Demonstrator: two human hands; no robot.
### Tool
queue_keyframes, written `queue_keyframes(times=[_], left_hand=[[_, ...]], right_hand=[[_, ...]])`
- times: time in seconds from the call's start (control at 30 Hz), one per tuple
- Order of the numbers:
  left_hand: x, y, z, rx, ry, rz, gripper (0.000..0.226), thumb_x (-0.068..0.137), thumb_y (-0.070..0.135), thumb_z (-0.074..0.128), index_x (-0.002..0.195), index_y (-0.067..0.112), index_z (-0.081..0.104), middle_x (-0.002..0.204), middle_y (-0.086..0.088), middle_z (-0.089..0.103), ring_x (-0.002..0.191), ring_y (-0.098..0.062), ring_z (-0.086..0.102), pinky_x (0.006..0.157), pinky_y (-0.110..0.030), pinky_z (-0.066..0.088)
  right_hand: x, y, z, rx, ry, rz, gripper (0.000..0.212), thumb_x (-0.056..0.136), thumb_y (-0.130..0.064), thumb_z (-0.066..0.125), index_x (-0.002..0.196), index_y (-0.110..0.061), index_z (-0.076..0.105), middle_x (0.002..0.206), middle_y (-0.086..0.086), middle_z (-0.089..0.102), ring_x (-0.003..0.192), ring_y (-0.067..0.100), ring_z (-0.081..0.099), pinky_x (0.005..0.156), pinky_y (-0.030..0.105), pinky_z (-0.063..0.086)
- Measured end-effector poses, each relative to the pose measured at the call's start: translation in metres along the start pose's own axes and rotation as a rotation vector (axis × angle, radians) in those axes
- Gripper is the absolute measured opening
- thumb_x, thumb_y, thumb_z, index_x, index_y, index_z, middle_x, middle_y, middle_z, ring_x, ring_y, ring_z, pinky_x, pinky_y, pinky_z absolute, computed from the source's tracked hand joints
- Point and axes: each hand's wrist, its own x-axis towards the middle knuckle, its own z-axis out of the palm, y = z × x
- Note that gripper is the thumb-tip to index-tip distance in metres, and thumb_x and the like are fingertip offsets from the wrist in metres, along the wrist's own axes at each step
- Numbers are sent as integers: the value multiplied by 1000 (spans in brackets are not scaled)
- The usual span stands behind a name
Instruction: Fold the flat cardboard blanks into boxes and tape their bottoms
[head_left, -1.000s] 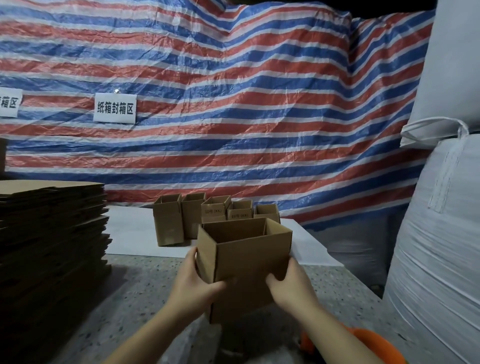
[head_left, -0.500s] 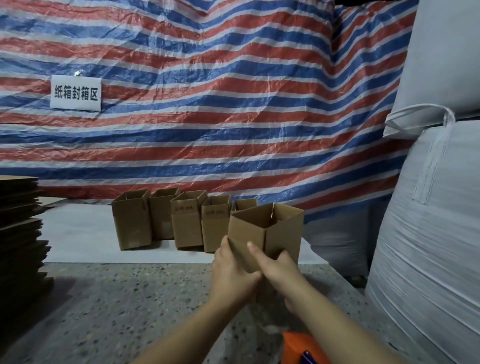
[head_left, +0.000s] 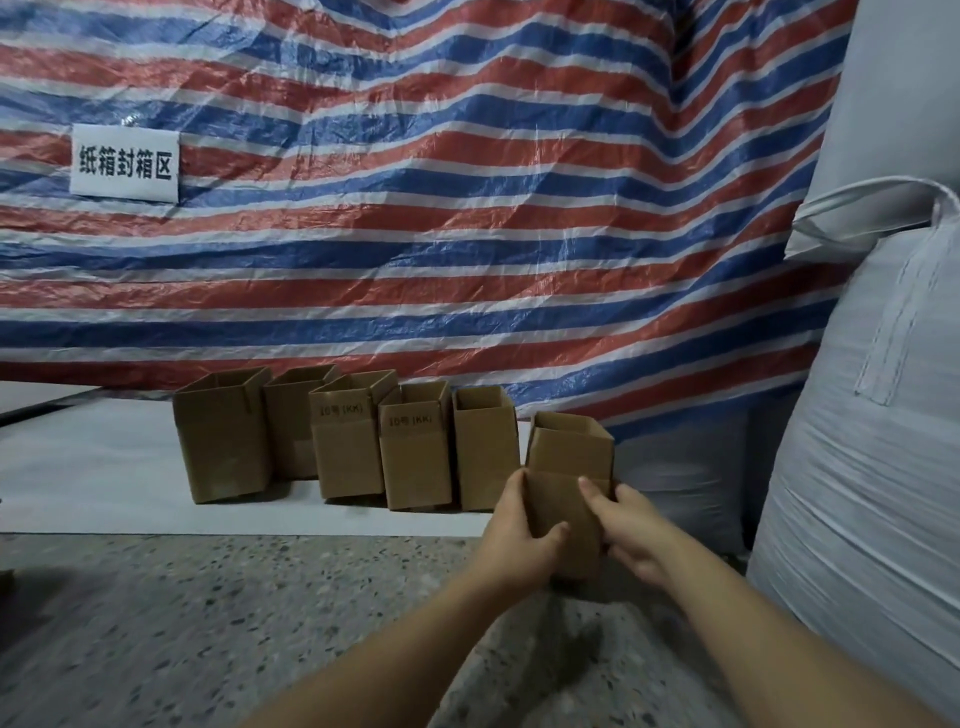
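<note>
I hold a small brown cardboard box (head_left: 569, 457) upright, its open top facing up, at the right end of a row of several finished boxes (head_left: 415, 447). My left hand (head_left: 519, 530) grips its left side with the thumb across the front. My right hand (head_left: 631, 525) grips its right side, fingers curled round the edge. The box's lower part is hidden behind my hands. It sits close beside the rightmost box (head_left: 485, 452) of the row.
The row stands on a white sheet (head_left: 93, 478) laid on the speckled stone table (head_left: 208, 623). A striped red, blue and white tarp (head_left: 467, 208) with a white sign (head_left: 124, 163) hangs behind. Big white sacks (head_left: 872, 441) rise at the right.
Both hands carried the box forward and to the right, from near my body to the right end of the row. The view swung right, so the stack of flat blanks left the frame.
</note>
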Motion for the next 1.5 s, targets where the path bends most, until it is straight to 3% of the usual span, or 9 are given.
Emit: queue_keyframes(times=[0.1, 0.27, 0.43, 0.77, 1.03, 1.2, 1.3, 1.43, 1.5], left_hand=[[19, -6, 4, 24, -36, -6, 78, 90, 33, 66, 150, 35, 17, 111, 30, 41, 95, 13, 45, 70, -4, 42], [51, -9, 17, -60, -63, 6, 65, 88, 28, 65, 139, 42, 28, 115, 25, 50, 103, 4, 54, 76, -11, 50], [76, -12, 29, -109, -43, 22, 61, 78, 32, 62, 132, 43, 37, 121, 12, 59, 109, -7, 61, 92, -33, 57], [105, -33, 18, -46, -126, -20, 63, 84, 17, 62, 141, 25, 35, 123, 4, 61, 110, -6, 61, 91, -21, 53], [112, -18, 18, -29, -147, -19, 61, 87, 11, 65, 139, 20, 34, 113, 6, 60, 98, 2, 61, 72, -9, 51], [98, -4, 15, 66, -135, -66, 61, 87, 20, 66, 142, 17, 40, 122, -1, 60, 112, -16, 60, 98, -34, 51], [77, 8, 4, 141, -140, -109, 57, 87, 25, 60, 140, 19, 41, 113, 4, 55, 102, -12, 56, 87, -26, 48], [35, 29, -15, 250, -127, -135, 53, 89, 30, 57, 139, 20, 44, 128, -2, 53, 106, -15, 57, 92, -32, 53], [8, 45, -27, 296, -111, -104, 48, 92, 30, 54, 139, 19, 45, 127, 1, 53, 92, -6, 55, 73, -15, 48]], right_hand=[[21, 1, -6, -16, -2, -13, 19, 101, -39, 55, 110, -22, 57, 110, 10, 70, 99, 29, 68, 74, 42, 58], [57, -3, -17, -112, 62, -78, 30, 102, -44, 52, 118, -19, 55, 114, 11, 66, 105, 32, 65, 95, 54, 54], [87, 1, -29, -117, 84, -120, 25, 100, -48, 53, 109, -24, 57, 112, 7, 68, 104, 28, 66, 95, 52, 54], [134, 3, -8, -306, 46, -100, 30, 105, -40, 47, 124, -17, 50, 120, 6, 62, 99, 19, 59, 87, 39, 48], [138, 1, -3, -470, 193, 40, 46, 105, -38, 45, 136, -6, 50, 127, 19, 60, 110, 34, 61, 98, 49, 53], [117, -3, -2, -479, 111, 77, 44, 106, -39, 42, 140, -12, 49, 124, 13, 60, 106, 31, 61, 89, 44, 56], [96, -6, -4, -461, 79, 84, 49, 106, -41, 42, 148, -17, 40, 120, 9, 54, 101, 26, 58, 85, 41, 53], [60, -12, -2, -437, 85, 58, 52, 105, -40, 43, 151, -17, 36, 102, 2, 52, 89, 22, 56, 82, 40, 51], [34, -18, 4, -421, 76, 22, 43, 105, -38, 43, 142, -18, 46, 96, 0, 54, 91, 22, 58, 85, 42, 53]])
